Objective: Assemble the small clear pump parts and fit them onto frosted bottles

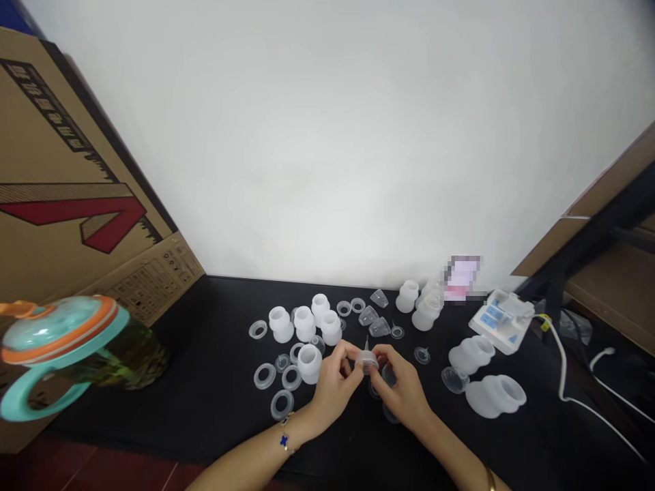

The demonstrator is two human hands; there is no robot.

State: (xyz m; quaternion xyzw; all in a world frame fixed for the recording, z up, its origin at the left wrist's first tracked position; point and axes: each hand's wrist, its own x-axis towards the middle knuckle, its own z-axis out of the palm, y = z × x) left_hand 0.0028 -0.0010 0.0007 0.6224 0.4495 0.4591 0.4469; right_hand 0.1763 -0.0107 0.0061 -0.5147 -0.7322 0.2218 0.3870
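Observation:
Between my two hands is a translucent ring cap with a thin pointed spout (366, 356) standing up from it. My left hand (335, 378) pinches it from the left, and my right hand (402, 387) grips its right side with fingertips. White bottles stand left of my hands, the nearest a round white bottle (310, 364). Around them lie several translucent rings, such as a collar ring (282, 405). Beyond my right hand are clear cone-shaped covers (379, 326) and a small disc with a spout (422, 354). More ring pieces are partly hidden under my right hand.
Two white bottles (495, 397) lie on their sides at right, by a clear cover (455, 380). A white power strip (501, 320) trails cables (563, 368). A large teal-lidded jug (82, 354) and a cardboard box (76, 157) stand left. The wall (327, 150) bounds the black tabletop (215, 382).

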